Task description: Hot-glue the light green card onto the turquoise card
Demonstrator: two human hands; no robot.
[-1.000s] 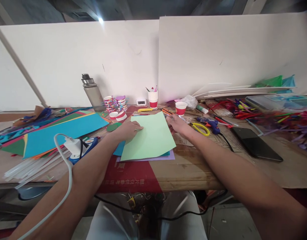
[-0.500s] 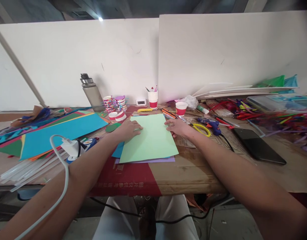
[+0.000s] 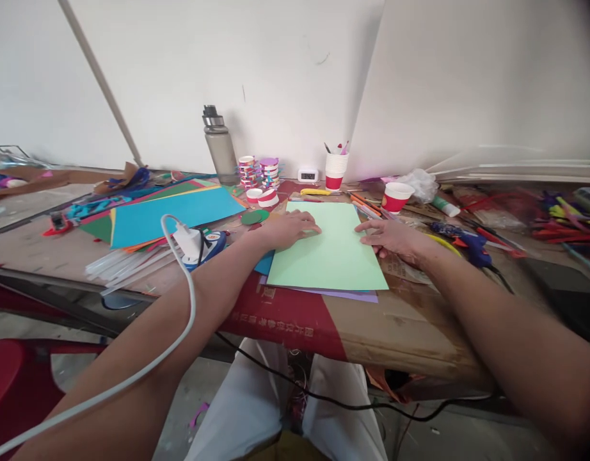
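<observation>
A light green paper sheet (image 3: 329,253) lies flat on the cardboard-covered table (image 3: 400,320), on top of a purple sheet (image 3: 345,295) and a blue one (image 3: 265,262). My left hand (image 3: 291,228) rests palm down on the green sheet's left edge, fingers spread. My right hand (image 3: 390,236) lies flat at the sheet's right edge, fingertips touching the paper. Neither hand grips anything.
A white charger and cable (image 3: 187,242) cross my left arm. Coloured paper sheets (image 3: 173,214) and clear glue sticks (image 3: 127,264) lie left. A grey bottle (image 3: 219,146), tape rolls (image 3: 256,171), paper cups (image 3: 395,196), yellow scissors and a blue glue gun (image 3: 461,238) stand behind and right.
The camera has turned left and down, shifting everything rightward in view. My right hand has settled flatter on the green sheet's right edge; my left hand stays on the sheet.
</observation>
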